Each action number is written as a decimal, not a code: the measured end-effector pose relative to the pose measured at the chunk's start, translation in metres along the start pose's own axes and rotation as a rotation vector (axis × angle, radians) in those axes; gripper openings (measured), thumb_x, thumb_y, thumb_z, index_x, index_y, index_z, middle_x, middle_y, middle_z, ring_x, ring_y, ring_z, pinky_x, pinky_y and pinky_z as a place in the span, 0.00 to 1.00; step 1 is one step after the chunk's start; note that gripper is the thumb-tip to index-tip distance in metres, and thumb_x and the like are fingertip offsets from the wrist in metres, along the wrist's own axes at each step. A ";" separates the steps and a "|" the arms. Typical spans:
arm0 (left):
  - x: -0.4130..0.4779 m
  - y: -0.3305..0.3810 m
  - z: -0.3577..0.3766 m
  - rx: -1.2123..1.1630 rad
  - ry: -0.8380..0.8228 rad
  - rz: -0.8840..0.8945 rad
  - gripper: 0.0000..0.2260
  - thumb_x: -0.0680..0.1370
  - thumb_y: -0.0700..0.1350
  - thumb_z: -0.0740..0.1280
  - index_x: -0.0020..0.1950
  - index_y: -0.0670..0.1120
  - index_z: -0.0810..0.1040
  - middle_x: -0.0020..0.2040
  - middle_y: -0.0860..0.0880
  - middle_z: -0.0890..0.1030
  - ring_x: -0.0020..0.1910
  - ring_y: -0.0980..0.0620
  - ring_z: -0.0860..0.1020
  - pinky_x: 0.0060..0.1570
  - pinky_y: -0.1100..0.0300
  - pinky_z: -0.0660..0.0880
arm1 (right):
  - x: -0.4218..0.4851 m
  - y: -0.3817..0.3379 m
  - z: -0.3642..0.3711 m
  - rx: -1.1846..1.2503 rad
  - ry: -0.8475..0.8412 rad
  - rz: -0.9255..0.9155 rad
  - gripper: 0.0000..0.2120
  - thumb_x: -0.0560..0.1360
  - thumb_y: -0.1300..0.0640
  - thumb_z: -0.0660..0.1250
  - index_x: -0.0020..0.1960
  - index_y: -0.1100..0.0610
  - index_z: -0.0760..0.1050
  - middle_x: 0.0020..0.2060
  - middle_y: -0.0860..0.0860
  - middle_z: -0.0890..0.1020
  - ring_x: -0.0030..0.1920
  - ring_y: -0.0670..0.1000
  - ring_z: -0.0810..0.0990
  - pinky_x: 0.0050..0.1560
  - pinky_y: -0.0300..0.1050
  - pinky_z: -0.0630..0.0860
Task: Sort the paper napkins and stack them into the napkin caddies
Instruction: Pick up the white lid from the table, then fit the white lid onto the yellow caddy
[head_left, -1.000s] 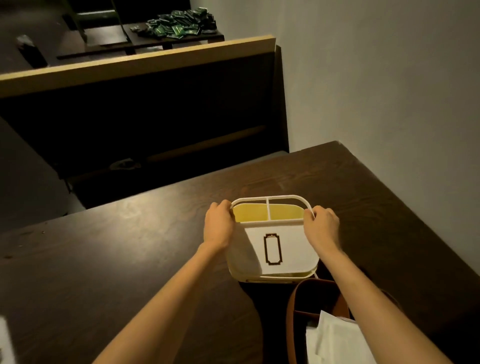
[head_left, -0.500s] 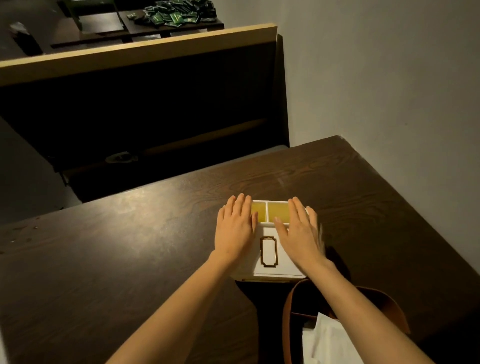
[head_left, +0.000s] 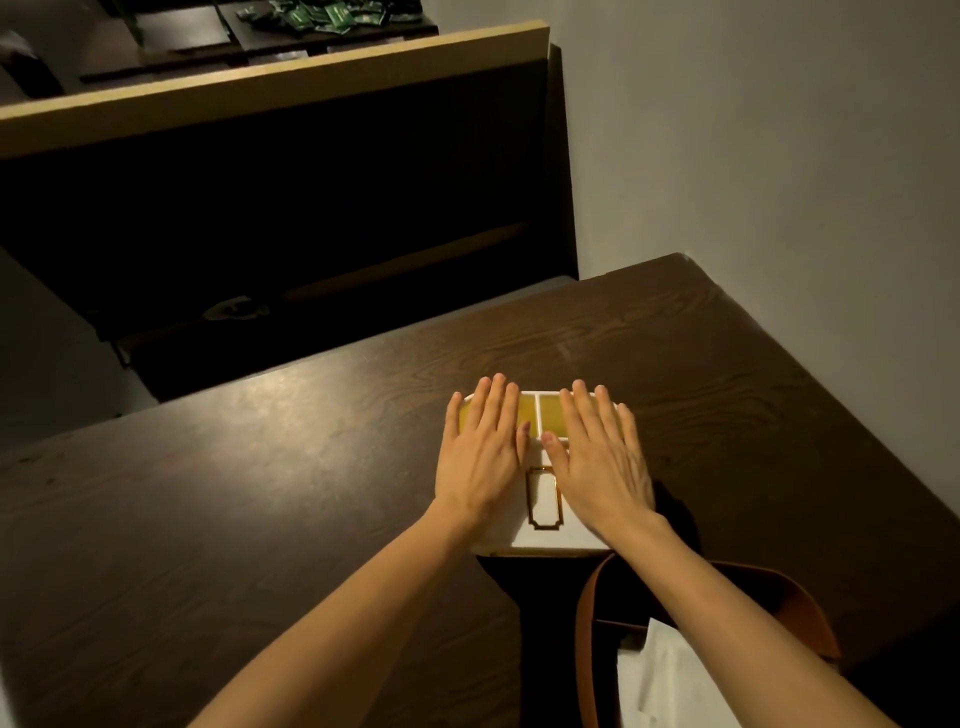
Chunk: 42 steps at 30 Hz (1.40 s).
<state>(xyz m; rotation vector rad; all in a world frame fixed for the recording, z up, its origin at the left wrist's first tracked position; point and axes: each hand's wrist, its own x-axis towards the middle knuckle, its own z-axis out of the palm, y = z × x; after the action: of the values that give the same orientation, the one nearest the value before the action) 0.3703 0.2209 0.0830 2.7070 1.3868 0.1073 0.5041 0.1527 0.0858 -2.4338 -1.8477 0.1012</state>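
Brown and leather-like, the nearest caddy (head_left: 588, 623) sits at the near right edge of the table, partly under the right forearm, with a loose bunch of white napkins (head_left: 670, 680) standing in it. Just beyond it, touching or nearly so, is the white caddy (head_left: 545, 538), which has a gold-edged label frame on its near face and two compartments side by side. Both hands lie flat across its top. The left hand (head_left: 480, 457) covers the left compartment and the right hand (head_left: 597, 457) the right one, fingers straight and together, gripping nothing. Between and beside the fingers only yellow lining shows, with no paper visible, so this caddy looks unfilled as far as can be seen. On that reading the task is at an early stage: one caddy holds napkins that look untidy rather than stacked, the other is positioned but not yet loaded, and the sorting is left to do. The dark wooden table (head_left: 260, 493) stretches away to the left. Beyond it stands a dark booth back (head_left: 285, 208) capped with pale wood, and farther off a table bears scattered green packets (head_left: 322, 15).
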 end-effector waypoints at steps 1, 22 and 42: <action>0.002 0.000 0.000 -0.006 -0.011 0.002 0.33 0.77 0.57 0.27 0.78 0.46 0.47 0.78 0.46 0.49 0.77 0.49 0.45 0.73 0.50 0.38 | 0.002 0.001 -0.001 -0.001 0.001 -0.008 0.33 0.77 0.40 0.35 0.77 0.55 0.47 0.77 0.53 0.50 0.77 0.53 0.45 0.73 0.49 0.40; -0.110 -0.135 -0.064 -0.445 0.226 -0.374 0.19 0.80 0.42 0.57 0.71 0.40 0.66 0.65 0.42 0.75 0.64 0.45 0.73 0.64 0.53 0.68 | -0.024 -0.207 -0.034 0.369 -0.091 -0.248 0.24 0.81 0.52 0.55 0.75 0.57 0.57 0.73 0.54 0.62 0.71 0.55 0.63 0.69 0.49 0.61; -0.441 -0.400 -0.014 -0.710 0.109 -1.520 0.19 0.80 0.44 0.57 0.69 0.38 0.65 0.65 0.38 0.72 0.62 0.39 0.72 0.60 0.44 0.72 | -0.155 -0.503 0.064 0.589 -0.799 -0.234 0.29 0.79 0.51 0.59 0.75 0.59 0.54 0.71 0.57 0.65 0.69 0.56 0.67 0.64 0.48 0.67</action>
<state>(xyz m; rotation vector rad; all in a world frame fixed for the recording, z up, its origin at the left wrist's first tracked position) -0.2108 0.0957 0.0416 0.7086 2.3555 0.4654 -0.0261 0.1400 0.0758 -1.8515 -1.9158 1.5334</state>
